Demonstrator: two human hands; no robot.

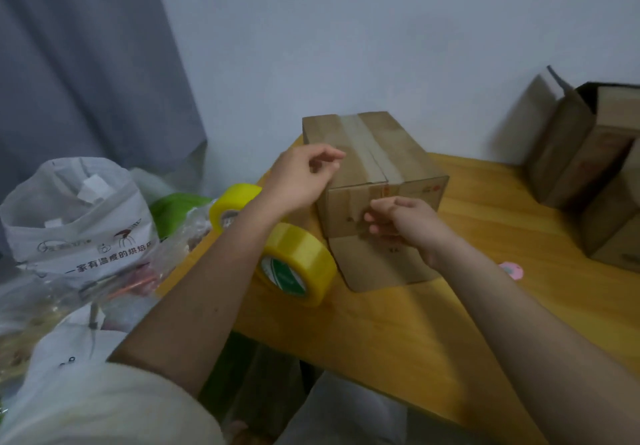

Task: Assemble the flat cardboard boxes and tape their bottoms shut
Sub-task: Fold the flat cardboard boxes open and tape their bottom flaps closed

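Note:
A cardboard box (398, 154) stands bottom-up on the wooden table (398, 334), with a strip of clear tape (363, 147) along its closed top seam and down the near face. One open flap (377, 268) lies flat toward me. My left hand (301, 178) rests on the box's top left edge, fingers loosely curled, thumb near the index finger. My right hand (398, 219) presses its bent fingertips against the near face just below the tape's end. Two yellow tape rolls (298, 264) (232, 209) lie left of the box.
More brown boxes (581, 154) with raised flaps stand at the table's far right. A small pink object (512, 269) lies near my right forearm. A white printed bag (79, 216) and clear plastic wrapping crowd the floor at the left. A grey curtain hangs behind.

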